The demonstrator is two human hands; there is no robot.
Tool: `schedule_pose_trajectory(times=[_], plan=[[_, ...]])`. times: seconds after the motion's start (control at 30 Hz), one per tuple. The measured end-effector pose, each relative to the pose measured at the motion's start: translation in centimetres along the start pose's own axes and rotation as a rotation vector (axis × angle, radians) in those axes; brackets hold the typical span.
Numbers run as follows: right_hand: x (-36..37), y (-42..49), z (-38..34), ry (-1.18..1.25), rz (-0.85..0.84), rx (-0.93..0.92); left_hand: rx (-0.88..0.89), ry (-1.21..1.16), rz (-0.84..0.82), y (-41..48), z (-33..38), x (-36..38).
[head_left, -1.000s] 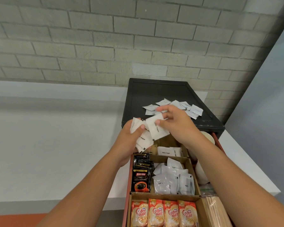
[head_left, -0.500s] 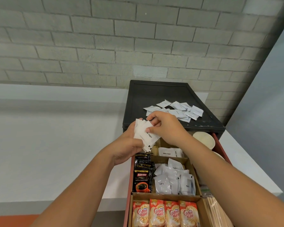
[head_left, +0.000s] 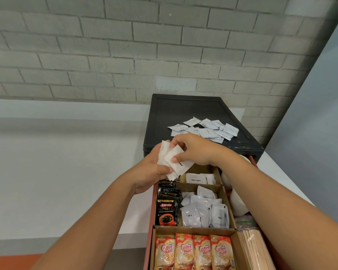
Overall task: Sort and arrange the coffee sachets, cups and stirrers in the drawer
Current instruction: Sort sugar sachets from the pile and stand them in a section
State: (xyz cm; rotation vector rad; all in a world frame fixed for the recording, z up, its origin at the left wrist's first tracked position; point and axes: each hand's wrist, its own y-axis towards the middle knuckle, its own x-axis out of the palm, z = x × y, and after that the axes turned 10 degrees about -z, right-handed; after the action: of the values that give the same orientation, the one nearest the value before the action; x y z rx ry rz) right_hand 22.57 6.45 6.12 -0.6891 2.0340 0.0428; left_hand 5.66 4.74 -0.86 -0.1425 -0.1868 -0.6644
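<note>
My left hand [head_left: 151, 172] grips a stack of white sugar sachets [head_left: 180, 166] above the drawer's back left corner. My right hand [head_left: 193, 149] pinches the top sachet of that stack between thumb and fingers. The open drawer [head_left: 151, 207] holds cardboard compartments: white sugar sachets [head_left: 199, 179] at the back, black Kopiko sachets [head_left: 167, 208], white coffee sachets [head_left: 205, 211], orange Coffee mate sachets [head_left: 193, 252] in front. Wooden stirrers [head_left: 251, 248] lie at the drawer's right front. White cups [head_left: 237, 203] lie along the right side, partly hidden by my right arm.
Several loose white sachets [head_left: 205, 129] are scattered on the black cabinet top [head_left: 183, 112] behind my hands. A white counter [head_left: 57, 172] stretches to the left, and a grey brick wall [head_left: 144, 45] rises behind. A pale wall closes the right side.
My right hand brought a sachet from the cabinet top onto the stack in my left hand. Both hands shifted slightly lower and closer together.
</note>
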Motion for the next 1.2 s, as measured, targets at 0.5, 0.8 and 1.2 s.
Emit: schedule_pose_trajectory(times=[0.5,0.8,1.2], plan=[[1.6,-4.0,6.0,-0.005,0.206,0.285,-0.023,-0.092,0.067,0.5,-0.2,0.1],[6.8,-0.7,8.9,-0.161,0.302,0.494,-0.017,-0.087,0.065,0.5,-0.1,0.1],[6.8,-0.2,10.2,-0.613,0.097,0.548,-0.035,-0.069,0.051,0.5,-0.2,0.0]])
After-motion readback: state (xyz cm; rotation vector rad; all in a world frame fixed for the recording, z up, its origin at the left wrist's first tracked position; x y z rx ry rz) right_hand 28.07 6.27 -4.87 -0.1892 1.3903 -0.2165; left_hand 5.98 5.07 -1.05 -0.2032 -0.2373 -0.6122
